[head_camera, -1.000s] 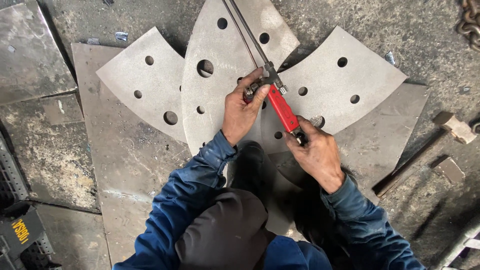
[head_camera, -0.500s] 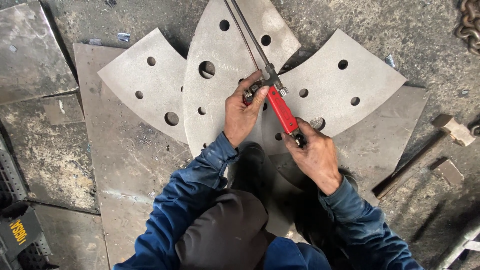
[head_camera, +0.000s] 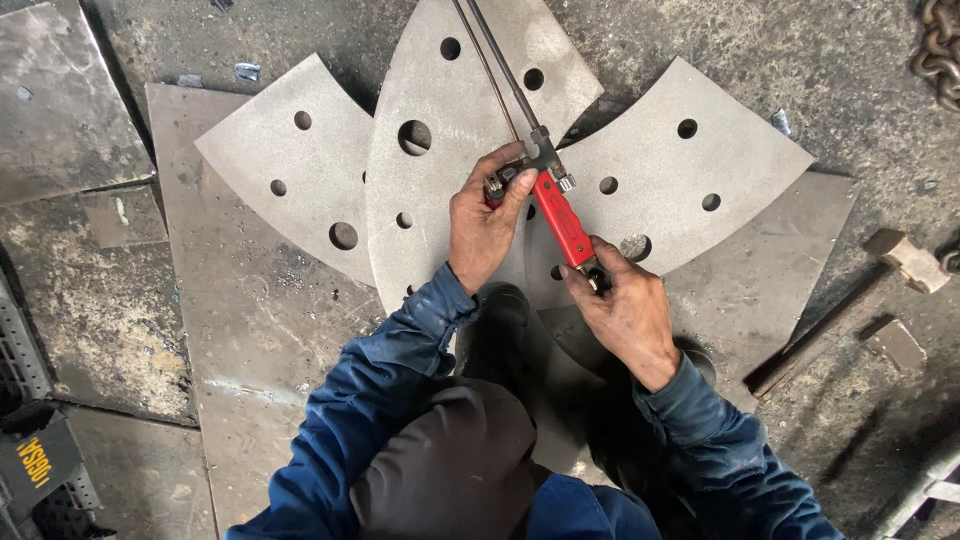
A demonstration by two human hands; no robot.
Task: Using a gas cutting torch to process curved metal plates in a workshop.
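A cutting torch with a red handle point(head_camera: 560, 218) and long metal tubes point(head_camera: 495, 65) lies across grey fan-shaped steel plates with round holes point(head_camera: 440, 110). My left hand point(head_camera: 485, 225) grips the valve block where the handle meets the tubes. My right hand point(head_camera: 625, 305) holds the lower end of the red handle. Both arms are in blue sleeves.
A left fan plate point(head_camera: 290, 170) and a right fan plate point(head_camera: 690, 170) lie on a flat steel sheet point(head_camera: 240, 330). A hammer point(head_camera: 905, 260) lies at the right, a chain point(head_camera: 940, 50) at the top right, a dark box point(head_camera: 40, 460) at the bottom left.
The hands and torch have barely shifted; my left fingers have moved slightly on the valve block.
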